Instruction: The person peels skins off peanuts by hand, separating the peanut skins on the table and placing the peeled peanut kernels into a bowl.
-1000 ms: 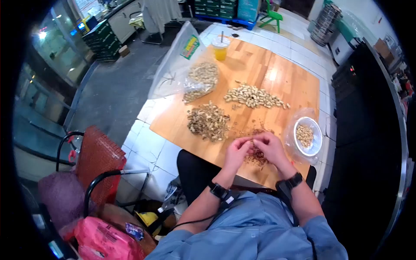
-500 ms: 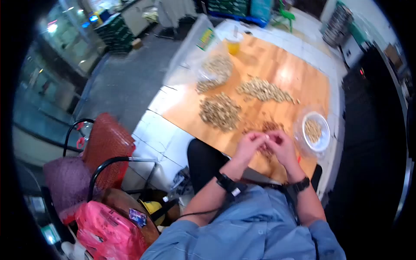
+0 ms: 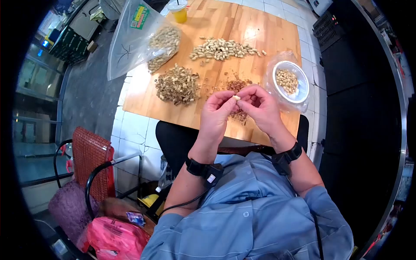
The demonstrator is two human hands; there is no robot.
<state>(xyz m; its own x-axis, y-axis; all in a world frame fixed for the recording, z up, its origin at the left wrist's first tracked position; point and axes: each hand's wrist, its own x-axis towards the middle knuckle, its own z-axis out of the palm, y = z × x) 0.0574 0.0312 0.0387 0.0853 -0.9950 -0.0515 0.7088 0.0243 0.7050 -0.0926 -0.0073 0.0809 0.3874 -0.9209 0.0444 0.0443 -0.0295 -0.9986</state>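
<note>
Both hands meet above the near part of the wooden table (image 3: pixel 199 117). A small pale peanut kernel (image 3: pixel 236 98) is pinched between their fingertips, with my left hand (image 3: pixel 214 113) on one side and my right hand (image 3: pixel 263 109) on the other. Reddish peanut skins (image 3: pixel 236 85) lie scattered beneath and just beyond the fingers, partly hidden by them. To the right stands a white bowl (image 3: pixel 306 89) in clear plastic, holding shelled peanut kernels (image 3: pixel 286 80). A heap of broken peanut shells (image 3: pixel 177 85) lies to the left. Farther back spreads a row of unshelled peanuts (image 3: pixel 222 49).
A clear plastic bag (image 3: pixel 125 47) of peanuts leans at the table's left edge. Near it stands a cup of yellow drink (image 3: pixel 178 14). Left of me are a chair with a brown woven back (image 3: pixel 92 156) and a pink bag (image 3: pixel 115 236). A black cabinet (image 3: pixel 359 108) flanks the right.
The camera view has shifted, so the table items appear farther left and higher. My hands stay together at the fingertips, and the pale kernel between them now shows clearly.
</note>
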